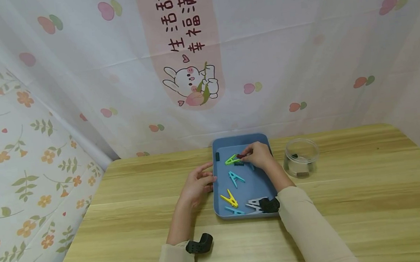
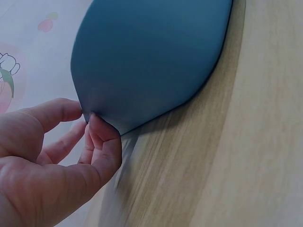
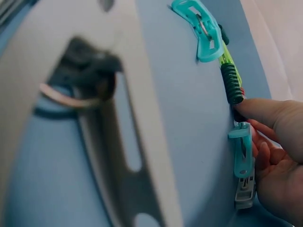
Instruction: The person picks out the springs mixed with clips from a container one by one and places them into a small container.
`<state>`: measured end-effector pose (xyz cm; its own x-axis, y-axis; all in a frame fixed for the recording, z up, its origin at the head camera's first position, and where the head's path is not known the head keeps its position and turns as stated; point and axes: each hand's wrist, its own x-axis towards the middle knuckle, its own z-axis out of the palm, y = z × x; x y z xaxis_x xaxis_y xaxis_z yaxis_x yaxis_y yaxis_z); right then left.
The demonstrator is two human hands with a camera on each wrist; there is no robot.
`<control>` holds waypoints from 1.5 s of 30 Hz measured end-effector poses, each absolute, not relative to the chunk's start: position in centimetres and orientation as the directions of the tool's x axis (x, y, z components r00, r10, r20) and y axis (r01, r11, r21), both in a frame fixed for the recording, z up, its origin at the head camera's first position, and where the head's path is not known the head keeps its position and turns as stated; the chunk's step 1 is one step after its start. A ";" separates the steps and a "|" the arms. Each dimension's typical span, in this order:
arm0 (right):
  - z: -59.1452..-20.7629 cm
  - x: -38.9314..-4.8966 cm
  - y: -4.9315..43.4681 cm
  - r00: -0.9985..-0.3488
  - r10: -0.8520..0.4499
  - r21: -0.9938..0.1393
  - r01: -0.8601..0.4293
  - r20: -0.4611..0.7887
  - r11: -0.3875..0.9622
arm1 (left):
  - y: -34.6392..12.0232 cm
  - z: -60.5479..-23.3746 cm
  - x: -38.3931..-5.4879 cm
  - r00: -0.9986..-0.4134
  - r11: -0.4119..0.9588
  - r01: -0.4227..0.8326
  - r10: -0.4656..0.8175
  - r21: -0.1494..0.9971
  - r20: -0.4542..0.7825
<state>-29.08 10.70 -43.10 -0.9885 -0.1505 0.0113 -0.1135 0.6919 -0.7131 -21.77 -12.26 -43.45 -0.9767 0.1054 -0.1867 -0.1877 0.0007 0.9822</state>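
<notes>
My left hand (image 1: 196,185) rests its fingertips against the left side of a blue tray (image 1: 217,202); in the left wrist view, thumb and fingers meet the tray's outer wall (image 2: 151,56). Over the tray's far right part, my right hand (image 1: 259,155) pinches a small dark red piece (image 1: 240,156), mostly hidden by the fingers. Beside those fingertips are a light green clothespin (image 1: 231,160) and a dark green ridged piece (image 3: 232,84). A turquoise clothespin (image 1: 235,178) lies mid-tray, and another turquoise one (image 3: 242,150) is close below the right hand.
Nearer in the tray lie a yellow clothespin (image 1: 230,199), a blue one (image 1: 235,210) and grey ones (image 1: 254,204). Another dark green piece (image 1: 218,156) is at the far left. Right of the tray stands a clear round jar (image 1: 300,160) with dark pieces inside. A curtain (image 1: 283,63) hangs behind.
</notes>
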 end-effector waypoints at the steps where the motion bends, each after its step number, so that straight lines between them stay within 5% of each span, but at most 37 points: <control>1: -43.1 -29.1 10.7 -0.989 -0.148 -0.712 -0.111 0.010 0.693 | -12.3 -43.5 -21.8 -0.977 0.001 -0.186 0.105 0.982 -0.185; 45: -39.9 -27.9 11.6 -0.982 -0.174 -0.774 -0.162 0.068 0.613 | -12.4 -43.4 -21.8 -0.976 0.025 -0.188 0.106 0.982 -0.190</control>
<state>-27.95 11.62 -39.85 -0.9825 -0.1736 0.0676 -0.1615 0.6128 -0.7735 -21.84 -12.39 -43.45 -0.9762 0.1055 -0.1895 -0.1879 0.0249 0.9819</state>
